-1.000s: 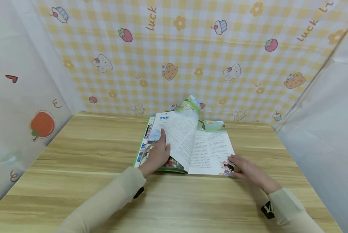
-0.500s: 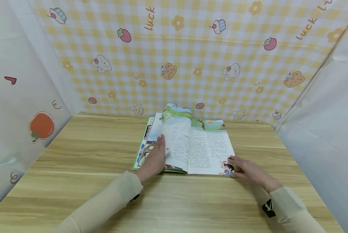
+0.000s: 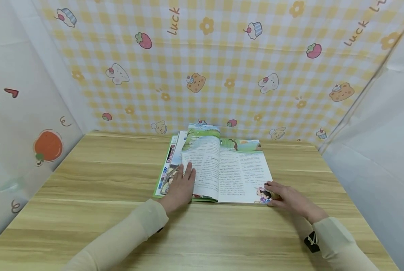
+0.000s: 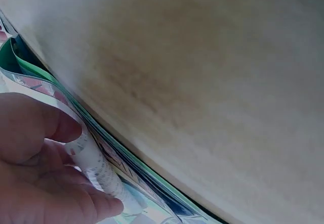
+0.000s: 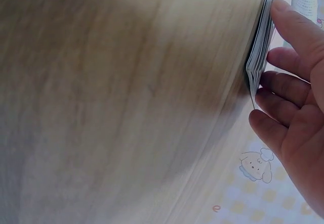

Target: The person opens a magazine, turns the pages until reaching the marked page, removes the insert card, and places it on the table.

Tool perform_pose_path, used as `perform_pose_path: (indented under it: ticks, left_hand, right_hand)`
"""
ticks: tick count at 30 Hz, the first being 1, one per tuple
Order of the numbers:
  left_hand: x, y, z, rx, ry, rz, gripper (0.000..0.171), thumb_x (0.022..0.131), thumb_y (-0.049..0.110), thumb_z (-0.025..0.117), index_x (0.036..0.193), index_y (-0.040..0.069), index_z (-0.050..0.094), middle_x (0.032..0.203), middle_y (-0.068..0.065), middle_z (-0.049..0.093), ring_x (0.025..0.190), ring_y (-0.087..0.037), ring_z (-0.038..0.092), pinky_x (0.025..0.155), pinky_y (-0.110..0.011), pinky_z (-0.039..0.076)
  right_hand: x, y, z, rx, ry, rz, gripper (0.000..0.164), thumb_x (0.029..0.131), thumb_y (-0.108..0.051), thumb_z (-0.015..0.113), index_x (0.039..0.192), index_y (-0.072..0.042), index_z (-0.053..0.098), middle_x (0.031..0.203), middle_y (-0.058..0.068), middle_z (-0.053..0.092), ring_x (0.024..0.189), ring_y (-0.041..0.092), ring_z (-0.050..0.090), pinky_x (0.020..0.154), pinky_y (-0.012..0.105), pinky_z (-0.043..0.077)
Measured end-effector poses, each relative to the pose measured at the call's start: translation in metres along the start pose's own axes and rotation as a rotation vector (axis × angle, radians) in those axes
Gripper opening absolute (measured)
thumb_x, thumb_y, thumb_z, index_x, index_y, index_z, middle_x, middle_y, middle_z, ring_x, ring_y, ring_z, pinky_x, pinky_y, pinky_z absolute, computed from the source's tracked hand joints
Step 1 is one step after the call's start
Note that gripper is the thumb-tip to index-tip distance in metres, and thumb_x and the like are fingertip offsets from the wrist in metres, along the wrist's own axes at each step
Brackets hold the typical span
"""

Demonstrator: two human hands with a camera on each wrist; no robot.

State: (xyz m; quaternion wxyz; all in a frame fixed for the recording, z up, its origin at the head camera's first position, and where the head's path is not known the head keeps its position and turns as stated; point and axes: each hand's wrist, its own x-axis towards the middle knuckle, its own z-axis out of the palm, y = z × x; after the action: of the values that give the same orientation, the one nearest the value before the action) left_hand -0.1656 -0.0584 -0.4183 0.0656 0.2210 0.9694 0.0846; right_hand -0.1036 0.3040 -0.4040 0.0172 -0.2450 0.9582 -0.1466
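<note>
An open magazine [image 3: 242,173] lies on the table, printed with columns of text and a green landscape across the top. In the head view my left hand [image 3: 179,188] rests on its left page [image 3: 203,165], fingers extended near the outer edge. The left wrist view shows that page [image 4: 104,176] curving up beside the thumb and fingers of my left hand [image 4: 45,173]. At the lower right corner, my right hand [image 3: 290,199] holds the magazine. Seen from the right wrist, the thumb and bent fingers of my right hand [image 5: 298,82] touch its stacked page edges [image 5: 260,47].
The wood-grain table [image 3: 97,169] extends around the magazine on both sides and in front. A yellow checked cloth [image 3: 222,56] with cartoon prints rises behind it. White panels [image 3: 26,113] flank the table at left and right.
The raised page has swung over to the left and lies nearly flat on the left side. My left hand moved slightly down and spread onto it. My right hand stayed at the corner.
</note>
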Motion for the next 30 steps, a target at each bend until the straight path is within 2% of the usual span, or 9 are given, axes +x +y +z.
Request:
perform_pose_path:
  ticks: [6,10,12,17,20,24,27,30]
  left_hand:
    - [-0.002,0.001,0.000,0.116,-0.016,0.016,0.054,0.098,0.009,0.049,0.149,-0.001,0.036,0.163,-0.019,0.019,0.152,-0.042,0.010,0.120,-0.061,0.015]
    - [-0.003,0.003,-0.001,0.175,-0.032,0.022,0.052,0.098,0.011,0.048,0.148,-0.001,0.038,0.162,-0.015,0.024,0.152,-0.039,0.014,0.121,-0.060,0.013]
    - [-0.004,0.004,-0.002,0.195,-0.052,0.019,0.053,0.098,0.014,0.049,0.148,-0.002,0.037,0.161,-0.016,0.028,0.151,-0.038,0.020,0.121,-0.059,0.013]
    - [-0.006,0.006,-0.004,0.211,-0.077,0.008,0.055,0.099,0.016,0.050,0.149,-0.002,0.035,0.156,-0.021,0.036,0.144,-0.039,0.035,0.120,-0.062,0.012]
    - [-0.008,0.006,-0.004,0.221,-0.068,0.015,0.054,0.100,0.014,0.046,0.152,0.003,0.032,0.153,-0.023,0.038,0.140,-0.040,0.041,0.118,-0.066,0.012]
    - [-0.012,0.006,-0.005,0.255,-0.049,0.035,0.059,0.099,0.010,0.049,0.154,0.015,0.030,0.149,-0.025,0.043,0.135,-0.042,0.047,0.115,-0.070,0.015]
    - [-0.013,0.007,-0.007,0.280,-0.046,0.038,0.061,0.097,0.007,0.051,0.153,0.020,0.033,0.148,-0.025,0.045,0.134,-0.043,0.047,0.113,-0.072,0.015]
    - [-0.014,0.006,-0.009,0.289,-0.073,0.021,0.059,0.098,0.006,0.048,0.153,0.023,0.034,0.150,-0.023,0.044,0.137,-0.045,0.044,0.112,-0.075,0.012]
  right_hand:
    - [0.000,0.000,-0.001,-0.010,0.003,-0.010,0.052,0.086,-0.020,0.073,0.128,0.007,0.060,0.131,0.033,0.057,0.112,0.039,0.064,0.091,0.053,0.052]
    - [0.000,-0.001,-0.001,-0.013,-0.007,-0.007,0.052,0.086,-0.021,0.073,0.128,0.007,0.060,0.132,0.032,0.057,0.106,0.031,0.065,0.091,0.052,0.052]
    - [0.000,-0.001,-0.001,-0.007,-0.013,-0.003,0.052,0.086,-0.021,0.073,0.128,0.007,0.059,0.132,0.033,0.056,0.106,0.030,0.065,0.091,0.052,0.052]
    - [0.000,0.000,-0.001,0.013,-0.031,0.009,0.053,0.087,-0.022,0.072,0.129,0.008,0.059,0.134,0.033,0.055,0.117,0.042,0.061,0.093,0.054,0.050]
    - [0.000,0.000,-0.001,0.020,-0.038,0.011,0.053,0.088,-0.024,0.071,0.130,0.007,0.059,0.135,0.032,0.054,0.110,0.036,0.065,0.092,0.052,0.051]
    - [0.000,0.002,-0.001,0.023,-0.027,-0.010,0.053,0.088,-0.023,0.071,0.129,0.007,0.059,0.134,0.033,0.055,0.104,0.032,0.067,0.089,0.051,0.053]
    - [-0.001,0.003,-0.001,0.024,-0.018,-0.019,0.051,0.088,-0.021,0.071,0.129,0.007,0.059,0.133,0.033,0.056,0.112,0.041,0.064,0.089,0.052,0.053]
    - [0.000,0.005,-0.001,0.028,-0.024,-0.019,0.051,0.088,-0.021,0.071,0.129,0.007,0.059,0.133,0.033,0.055,0.116,0.045,0.060,0.090,0.052,0.053]
